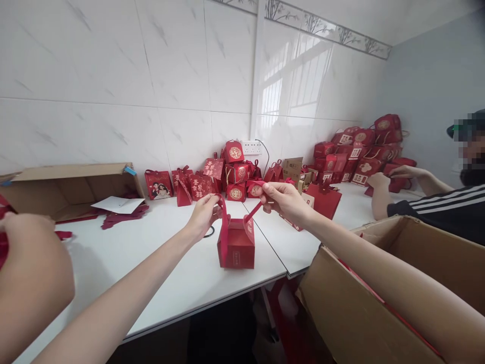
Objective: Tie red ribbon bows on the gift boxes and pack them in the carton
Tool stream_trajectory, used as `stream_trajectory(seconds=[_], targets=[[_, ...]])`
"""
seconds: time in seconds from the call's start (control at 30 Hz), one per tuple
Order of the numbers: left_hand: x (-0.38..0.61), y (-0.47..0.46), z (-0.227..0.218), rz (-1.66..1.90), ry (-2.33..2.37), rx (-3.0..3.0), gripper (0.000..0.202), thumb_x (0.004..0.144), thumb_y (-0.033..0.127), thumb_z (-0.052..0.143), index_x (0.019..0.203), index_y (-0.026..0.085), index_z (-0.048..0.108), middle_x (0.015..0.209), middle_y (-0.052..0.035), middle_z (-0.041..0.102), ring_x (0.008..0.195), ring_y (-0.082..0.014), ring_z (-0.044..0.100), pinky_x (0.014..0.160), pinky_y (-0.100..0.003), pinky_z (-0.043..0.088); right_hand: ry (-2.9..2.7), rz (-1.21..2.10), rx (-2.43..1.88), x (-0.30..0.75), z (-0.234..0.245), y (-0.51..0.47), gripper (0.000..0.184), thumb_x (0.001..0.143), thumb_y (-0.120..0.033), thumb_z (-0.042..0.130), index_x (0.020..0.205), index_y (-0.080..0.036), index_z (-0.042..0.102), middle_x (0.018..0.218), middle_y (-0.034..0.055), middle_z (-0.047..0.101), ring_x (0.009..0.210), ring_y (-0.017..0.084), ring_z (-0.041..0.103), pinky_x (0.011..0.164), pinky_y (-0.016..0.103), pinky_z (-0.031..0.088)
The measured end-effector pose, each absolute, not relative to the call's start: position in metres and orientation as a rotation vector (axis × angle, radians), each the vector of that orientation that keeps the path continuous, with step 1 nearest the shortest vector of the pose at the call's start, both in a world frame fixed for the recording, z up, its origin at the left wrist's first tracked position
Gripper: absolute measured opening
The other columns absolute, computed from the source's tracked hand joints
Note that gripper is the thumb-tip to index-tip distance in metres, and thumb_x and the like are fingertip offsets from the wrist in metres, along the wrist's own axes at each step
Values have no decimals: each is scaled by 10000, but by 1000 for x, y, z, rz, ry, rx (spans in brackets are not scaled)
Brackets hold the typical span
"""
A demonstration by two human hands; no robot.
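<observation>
A small red gift box (237, 248) stands upright on the white table, its top folded up like a gable. Red ribbon (224, 232) runs from the box up to both hands. My left hand (204, 215) pinches one part of it, left of the box, and the ribbon hangs down the box's front. Above and to the right, my right hand (283, 201) pinches the other part between thumb and fingers, pulled taut from the box top. A dark ring-shaped thing (209, 231) lies on the table behind my left wrist.
Finished-looking red boxes (237, 173) line the wall, with a larger pile (364, 151) at right. An open carton (76, 189) lies at left; another carton (333, 298) stands at the table's right front. A co-worker's hands (379, 182) work at right; another person's arm (38, 268) is at left.
</observation>
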State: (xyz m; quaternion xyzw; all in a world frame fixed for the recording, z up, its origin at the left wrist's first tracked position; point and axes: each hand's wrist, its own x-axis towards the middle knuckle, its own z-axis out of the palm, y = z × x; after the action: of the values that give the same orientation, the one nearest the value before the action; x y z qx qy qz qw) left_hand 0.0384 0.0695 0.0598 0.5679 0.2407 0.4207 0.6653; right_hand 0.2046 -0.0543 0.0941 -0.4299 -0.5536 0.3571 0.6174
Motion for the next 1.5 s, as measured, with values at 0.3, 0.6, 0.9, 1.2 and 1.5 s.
stream_trajectory(seconds=[0.3,0.6,0.9,1.2,1.5], targets=[[16,73,65,993,472,1103,291,552,220,770,663,153,509,559,65,494,505,-44,472,582,-197,463,-1316,717,-1023,210,98,-59,348,705,-488,685,681,-166,555,571,-18,590,483,68,475,494,224,363],[-12,74,89,1033,395,1113,209,592,181,725,652,158,526,586,46,502,467,-44,405,487,-199,405,-1323,612,-1093,211,99,-56,381,741,-527,629,659,-167,535,577,-10,568,510,78,453,518,235,354],[-15,71,100,1101,276,1141,232,621,263,762,718,156,580,649,39,530,527,-47,444,528,-191,421,-1270,501,-1107,213,97,-48,328,721,-495,667,702,-170,622,669,-3,577,614,97,472,612,256,370],[23,61,115,976,97,1279,206,663,242,730,776,148,585,719,2,609,693,-111,589,695,-261,485,-1282,510,-1120,181,124,-34,362,621,-499,719,698,-153,644,656,-5,583,613,108,500,607,266,408],[38,49,115,902,31,1197,227,675,235,745,779,139,568,694,14,606,518,-63,543,504,-196,456,-1126,358,-994,176,116,-26,341,657,-491,693,723,-160,642,659,-7,587,595,104,504,565,243,425]])
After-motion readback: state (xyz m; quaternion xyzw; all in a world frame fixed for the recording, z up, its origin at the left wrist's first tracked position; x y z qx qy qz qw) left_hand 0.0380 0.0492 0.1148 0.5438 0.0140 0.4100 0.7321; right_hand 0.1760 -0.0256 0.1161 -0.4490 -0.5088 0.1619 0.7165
